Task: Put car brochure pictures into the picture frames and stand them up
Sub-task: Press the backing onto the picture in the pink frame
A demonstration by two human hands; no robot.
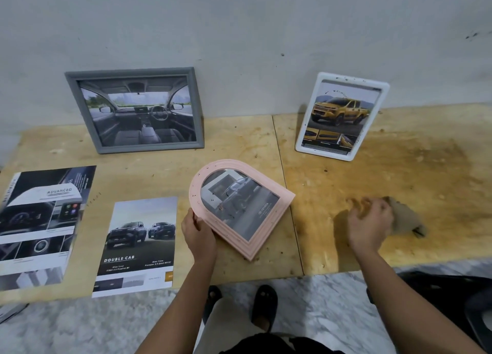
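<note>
At centre, the left hand (pixel 198 233) pinches the pink frame (pixel 239 207) by its curved edge, thumb on top. At right, the blurred right hand (pixel 370 220) partly hides a cloth (pixel 407 218); I cannot tell its grip.

Left hand (pixel 198 236) curled, right hand (pixel 368 221) loose

Blurring the right hand (pixel 370 221) and brown cloth (pixel 405 217), hiding pink frame (pixel 282 198) rim under left hand (pixel 198 233), cropping leftmost brochure (pixel 40 220).
</note>
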